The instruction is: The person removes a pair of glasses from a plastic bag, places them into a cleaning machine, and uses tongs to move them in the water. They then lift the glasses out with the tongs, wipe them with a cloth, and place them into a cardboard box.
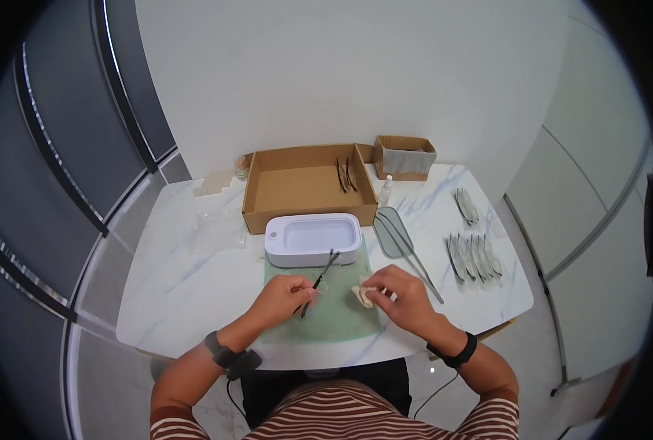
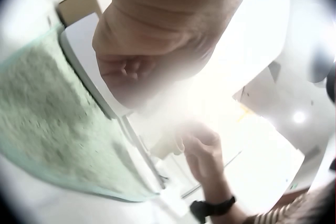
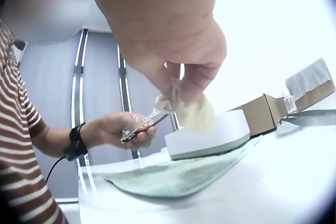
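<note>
A person in a brown-and-white striped shirt sits at a white marble-patterned bench [image 1: 187, 286]. The left hand [image 1: 282, 299] pinches a pair of thin dark-framed spectacles with clear lenses [image 1: 318, 282], its grip narrow on the frame near one lens; the spectacles hang just above a pale green towel mat [image 1: 326, 323] spread on the bench in front of the person. The right hand [image 1: 403, 293] has its grip closed round a small crumpled cream cleaning cloth [image 1: 363, 295], held just beside the spectacles; I cannot tell whether cloth and lens touch. Behind the mat, touching its far edge, stands a white oblong tub-shaped machine with an open basin [image 1: 312, 239]. Behind that lies an open shallow cardboard box [image 1: 297, 187] with more dark spectacles inside. A smaller cardboard box [image 1: 405, 156] stands at the far right corner, and rows of spectacles in clear sleeves [image 1: 474, 257] lie on the right of the bench.
</note>
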Tool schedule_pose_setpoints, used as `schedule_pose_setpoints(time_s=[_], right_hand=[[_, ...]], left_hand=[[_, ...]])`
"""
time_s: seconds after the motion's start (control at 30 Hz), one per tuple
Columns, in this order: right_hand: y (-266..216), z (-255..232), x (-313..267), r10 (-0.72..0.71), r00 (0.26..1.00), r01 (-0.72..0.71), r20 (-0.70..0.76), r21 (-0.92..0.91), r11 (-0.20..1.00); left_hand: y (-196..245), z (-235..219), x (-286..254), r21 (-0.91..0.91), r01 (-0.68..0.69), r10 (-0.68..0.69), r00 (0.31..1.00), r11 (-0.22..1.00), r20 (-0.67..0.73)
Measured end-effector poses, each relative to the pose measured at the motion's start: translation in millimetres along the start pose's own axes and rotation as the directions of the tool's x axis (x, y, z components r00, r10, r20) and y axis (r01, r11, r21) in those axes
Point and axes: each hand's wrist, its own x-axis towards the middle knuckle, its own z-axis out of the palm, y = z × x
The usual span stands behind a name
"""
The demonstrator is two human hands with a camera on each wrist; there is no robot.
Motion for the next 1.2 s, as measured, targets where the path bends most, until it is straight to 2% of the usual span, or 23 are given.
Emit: schedule_pose_setpoints(time_s=[0.03, 0.07, 0.1, 0.23, 0.3, 0.33, 0.43, 0.5, 0.53, 0.6, 0.63, 0.7, 0.8, 0.83, 0.93, 1.03, 1.2], right_hand=[[-3.4, -2.0, 6.0, 0.041, 0.99, -0.023, -0.132, 0.134, 0.991], [-5.5, -3.0, 11.6, 0.099, 0.962, -0.028, -0.254, 0.268, 0.963], [-4.7, -2.5, 16.8, 0.063, 0.953, 0.026, -0.298, 0.287, 0.958], [-11.4, 1.6, 31.2, 0.032, 0.945, 0.07, -0.327, 0.296, 0.953], [-0.9, 10.7, 34.9, -0.092, 0.973, 0.113, -0.21, 0.09, 0.989], [-0.3, 11.5, 35.3, -0.094, 0.974, 0.115, -0.204, 0.092, 0.989], [0.9, 14.8, 39.2, -0.143, 0.969, 0.161, -0.201, 0.073, 0.984], [-2.7, 16.7, 38.6, -0.233, 0.954, 0.225, -0.191, -0.064, 0.972], [-5.5, 18.0, 37.2, -0.239, 0.955, 0.233, -0.176, -0.056, 0.971], [-9.7, 19.4, 36.2, -0.099, 0.964, 0.127, -0.246, 0.102, 0.987], [-10.7, 21.2, 36.3, -0.106, 0.967, 0.132, -0.233, 0.103, 0.986], [-11.5, 26.2, 33.2, -0.186, 0.972, 0.199, -0.145, 0.08, 0.977], [-26.4, 29.1, 29.7, -0.182, 0.972, 0.197, -0.149, 0.097, 0.976], [-30.8, 30.4, 30.7, -0.283, 0.952, 0.291, -0.115, 0.053, 0.955], [-45.5, 32.5, 25.2, -0.322, 0.942, 0.325, -0.095, 0.017, 0.946], [-49.2, 38.3, 22.6, -0.386, 0.921, 0.386, -0.05, 0.003, 0.922], [-53.3, 42.2, 18.5, -0.481, 0.877, 0.481, 0.018, -0.065, 0.874]], left_hand=[[-5.3, -0.7, 0.1, -0.295, 0.136, -0.103, 0.987, 0.946, 0.127], [-4.3, 0.2, -1.5, -0.292, 0.134, -0.101, 0.987, 0.947, 0.125], [-2.1, 2.0, -2.7, -0.353, 0.157, -0.104, 0.981, 0.923, 0.163], [3.5, 12.2, -5.0, -0.453, 0.16, -0.061, 0.972, 0.877, 0.226], [7.5, 15.2, -3.7, -0.414, 0.166, -0.054, 0.962, 0.895, 0.269], [9.4, 16.1, -3.5, -0.373, 0.171, -0.051, 0.95, 0.912, 0.309], [11.8, 17.4, -3.7, -0.407, 0.158, -0.039, 0.957, 0.9, 0.286], [10.7, 17.7, -3.0, -0.418, 0.168, -0.05, 0.959, 0.893, 0.279], [10.0, 17.8, -2.9, -0.413, 0.172, -0.052, 0.957, 0.894, 0.287], [9.5, 18.8, -1.1, -0.461, 0.167, -0.044, 0.963, 0.871, 0.265], [9.3, 18.9, -1.4, -0.497, 0.164, -0.035, 0.965, 0.852, 0.259], [0.6, 20.2, 1.4, -0.52, 0.156, -0.022, 0.967, 0.84, 0.255], [-3.3, 22.0, 7.6, -0.565, 0.13, -0.005, 0.976, 0.815, 0.218], [-3.6, 23.9, 7.4, -0.587, 0.13, -0.015, 0.98, 0.799, 0.197], [8.8, 21.6, 3.3, -0.59, 0.177, -0.082, 0.979, 0.788, 0.185], [-0.6, 26.3, 8.4, -0.631, 0.113, -0.048, 0.992, 0.768, 0.119], [0.4, 21.2, 8.5, -0.59, 0.112, -0.047, 0.991, 0.8, 0.125]])
